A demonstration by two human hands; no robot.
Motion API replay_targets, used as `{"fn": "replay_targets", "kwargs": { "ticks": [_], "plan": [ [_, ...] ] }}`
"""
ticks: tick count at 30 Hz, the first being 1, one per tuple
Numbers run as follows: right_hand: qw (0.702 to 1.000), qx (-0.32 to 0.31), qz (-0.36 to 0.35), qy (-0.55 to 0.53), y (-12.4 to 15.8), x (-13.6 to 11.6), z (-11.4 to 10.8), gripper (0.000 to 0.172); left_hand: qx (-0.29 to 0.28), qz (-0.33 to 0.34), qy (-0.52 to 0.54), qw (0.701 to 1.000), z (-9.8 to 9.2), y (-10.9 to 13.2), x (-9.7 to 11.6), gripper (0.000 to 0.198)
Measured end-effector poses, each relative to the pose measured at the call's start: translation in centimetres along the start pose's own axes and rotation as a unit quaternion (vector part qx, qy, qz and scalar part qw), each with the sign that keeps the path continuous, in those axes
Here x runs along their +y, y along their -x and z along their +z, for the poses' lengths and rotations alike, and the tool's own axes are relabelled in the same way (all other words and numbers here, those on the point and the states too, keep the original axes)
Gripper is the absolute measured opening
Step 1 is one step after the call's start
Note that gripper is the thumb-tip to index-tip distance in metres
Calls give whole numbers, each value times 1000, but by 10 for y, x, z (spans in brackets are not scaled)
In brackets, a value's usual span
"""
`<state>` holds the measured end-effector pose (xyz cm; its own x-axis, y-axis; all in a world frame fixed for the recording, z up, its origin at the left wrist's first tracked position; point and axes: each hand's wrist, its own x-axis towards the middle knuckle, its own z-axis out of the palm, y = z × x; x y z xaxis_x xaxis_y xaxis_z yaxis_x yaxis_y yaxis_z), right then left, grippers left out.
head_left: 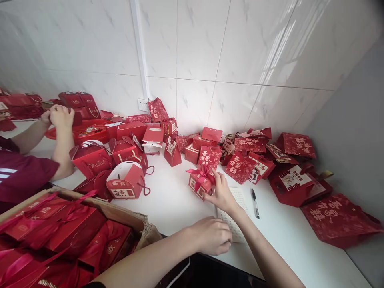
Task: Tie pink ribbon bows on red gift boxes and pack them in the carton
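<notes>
White trunking (pixel 139 48) climbs the wall (pixel 195 48) above the socket (pixel 143 105), I notice, with a patterned red package (pixel 157 109) just right of it. Left of the socket sits a red tray (pixel 91 139) (small shiny bits (pixel 91 130) inside), then a co-worker's maroon sleeve (pixel 37 166).

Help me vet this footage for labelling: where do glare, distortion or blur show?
Head view: streaky glare on the wall, upper right; head view: the far-right bag looks stretched and soft towards the edge; head view: the right hand and its box look fairly sharp.

Red box (pixel 197 185); pink bow (pixel 203 172) atop
</notes>
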<state>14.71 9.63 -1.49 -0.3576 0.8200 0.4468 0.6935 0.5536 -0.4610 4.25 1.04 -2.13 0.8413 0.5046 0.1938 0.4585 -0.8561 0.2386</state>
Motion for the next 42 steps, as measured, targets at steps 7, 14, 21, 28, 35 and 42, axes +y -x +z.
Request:
{"fn": "replay_targets", "kwargs": {
  "ticks": [7, 14, 21, 28, 35, 42],
  "plan": [
    [979, -168, -90, -66, 40, 8, -11, 102, 40, 64, 53, 996, -13, 1, 25, 14],
    [953, -200, -34, -224, 51, 24, -9, 110, 252, -170, 126, 944, -68, -3, 11, 19],
    [930, -185, 7, -317, 64, 30, -6, 106, 228, -363, 105, 897, -63, 19, -51, 17],
    [933, -216, 7, -287, 62, 40, -21, 105, 155, -300, 171, 926, -57, 27, -58, 18],
    [978, 44, -138, -151, 68, 2, -40, 43, 156, -263, 161, 938, -58, 23, -56, 13],
    [965, 40, -259, 26, 80, -54, 4, 29, 152, -284, 126, 938, -61, 25, -54, 9]
  ]
}}
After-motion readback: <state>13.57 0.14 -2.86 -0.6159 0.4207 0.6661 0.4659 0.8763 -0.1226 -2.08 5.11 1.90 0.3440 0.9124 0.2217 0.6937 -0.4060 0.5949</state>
